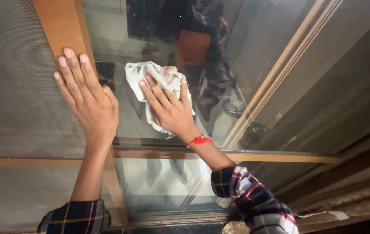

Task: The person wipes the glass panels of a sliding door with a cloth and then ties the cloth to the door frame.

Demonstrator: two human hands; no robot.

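Pressing a crumpled white cloth [161, 89] flat against the glass pane [280, 73], your right hand [169, 108] sits near the middle of the view, fingers [152, 89] spread and laid over the cloth rather than curled round it, pinning it to the glass. A red thread band [200, 140] circles that wrist. At about nine o'clock from it, your left hand [89, 99] lies open and flat, fingers pointing to twelve, resting where the wooden frame [61, 24] meets the mesh screen [11, 78]; it holds nothing. The cloth is on the upper pane, just above the horizontal wooden rail [276, 158]. As a judgement, the wiping looks partly done: glare and reflections hide any smears, so you cannot tell which areas are clean, and the lower pane [159, 182] at six o'clock looks untouched.
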